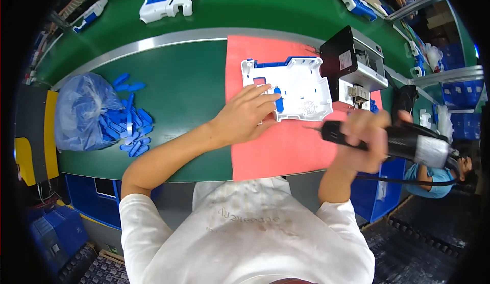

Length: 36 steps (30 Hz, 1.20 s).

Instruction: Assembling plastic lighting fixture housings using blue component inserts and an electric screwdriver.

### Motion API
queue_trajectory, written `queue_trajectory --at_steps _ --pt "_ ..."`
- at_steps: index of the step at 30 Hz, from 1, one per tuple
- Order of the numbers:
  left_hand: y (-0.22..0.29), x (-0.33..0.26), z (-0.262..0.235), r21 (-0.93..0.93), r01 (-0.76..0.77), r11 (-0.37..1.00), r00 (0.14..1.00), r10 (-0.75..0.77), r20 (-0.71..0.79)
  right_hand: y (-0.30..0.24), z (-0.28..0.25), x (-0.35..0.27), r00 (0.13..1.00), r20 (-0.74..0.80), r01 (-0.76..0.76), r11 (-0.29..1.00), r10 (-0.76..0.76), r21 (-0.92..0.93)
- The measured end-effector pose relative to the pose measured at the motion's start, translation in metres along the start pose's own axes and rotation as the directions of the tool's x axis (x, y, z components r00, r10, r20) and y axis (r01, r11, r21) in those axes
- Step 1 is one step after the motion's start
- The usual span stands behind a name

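Note:
A white plastic housing half (301, 92) with blue edge trim lies hollow side up on a pink mat (275, 156). My left hand (247, 108) grips its left part, fingers laid over the inside and thumb at the near edge. Beside those fingertips sits a small blue plastic strip (278, 100) inside the housing. In my right hand (365, 136), blurred by motion, is a black electric screwdriver (403, 143), held nearly level. Its thin bit points left, near the housing's front right corner and apart from it.
Behind the screwdriver stands a black and white screw feeder (354, 64). A clear bag (84, 113) and a pile of blue strips (130, 123) are at left. Beyond a metal rail, a green conveyor (229, 8) carries white and blue housings (171, 0). Other people are at far right.

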<state>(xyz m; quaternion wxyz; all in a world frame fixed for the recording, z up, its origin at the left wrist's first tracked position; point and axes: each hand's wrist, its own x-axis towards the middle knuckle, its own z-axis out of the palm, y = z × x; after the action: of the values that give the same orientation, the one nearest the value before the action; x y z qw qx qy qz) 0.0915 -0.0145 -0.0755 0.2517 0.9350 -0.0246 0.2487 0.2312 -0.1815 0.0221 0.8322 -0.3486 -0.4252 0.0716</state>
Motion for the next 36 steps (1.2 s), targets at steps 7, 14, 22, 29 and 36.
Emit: queue_trajectory --at_steps 7,14,22,29,36 --pt "-0.020 0.060 -0.081 -0.891 0.454 0.018 0.675 -0.660 0.330 -0.027 -0.046 -0.011 0.921 0.365 -0.199 0.970 0.136 0.139" --pt "-0.072 0.092 -0.072 -0.856 0.413 0.312 0.711 -0.697 0.088 0.001 -0.046 -0.037 0.966 0.055 -0.226 0.927 0.253 -0.300" --pt "-0.171 0.130 -0.015 0.184 0.189 0.965 0.958 -0.140 -0.252 0.020 -0.051 -0.036 0.958 -0.095 -0.280 0.801 0.272 -0.528" --pt "-0.194 0.135 -0.053 0.253 0.360 0.898 0.866 -0.221 -0.448 -0.004 -0.115 -0.072 0.990 -0.026 -0.075 0.363 0.138 -0.929" --pt "-0.391 -0.021 -0.213 0.714 0.700 0.002 0.528 -0.674 -0.516 -0.005 -0.152 -0.060 0.951 -0.251 -0.278 0.145 0.181 -0.949"
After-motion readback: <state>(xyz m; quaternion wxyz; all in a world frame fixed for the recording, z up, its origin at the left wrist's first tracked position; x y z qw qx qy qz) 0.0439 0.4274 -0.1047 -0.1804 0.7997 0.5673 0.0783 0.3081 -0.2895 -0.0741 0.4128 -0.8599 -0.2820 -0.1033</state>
